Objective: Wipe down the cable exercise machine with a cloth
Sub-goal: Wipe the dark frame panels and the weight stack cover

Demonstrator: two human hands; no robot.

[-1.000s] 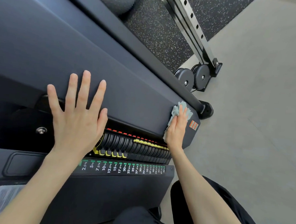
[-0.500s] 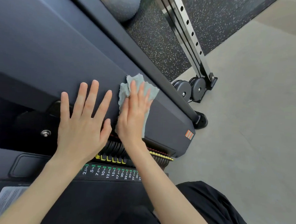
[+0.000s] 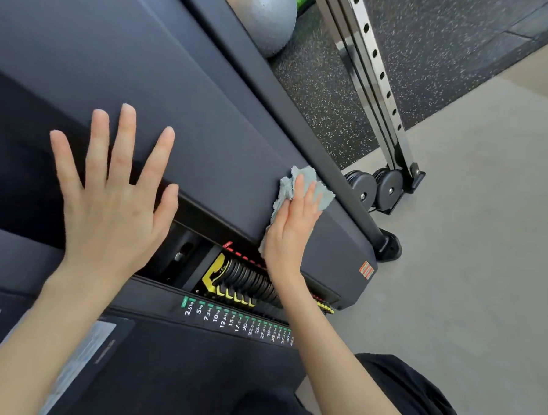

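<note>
Right hand lies flat, fingers straight, pressing the pale blue cloth onto the cable machine's dark shroud panel. This is near the panel's lower end, just above the weight stack. Left hand rests spread on the same panel, holding nothing.

We judge: keep palm pressure even, stroke lengthwise, overlap passes, and catch the edge by the stack.

Panel's long axis runs upper left to lower right in view. The cloth is bunched, its free edge showing past the fingertips.

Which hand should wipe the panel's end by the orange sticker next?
Right. The right hand presses the cloth flat on the panel near the orange sticker; the left hand is bare and splayed, farther away.
</note>
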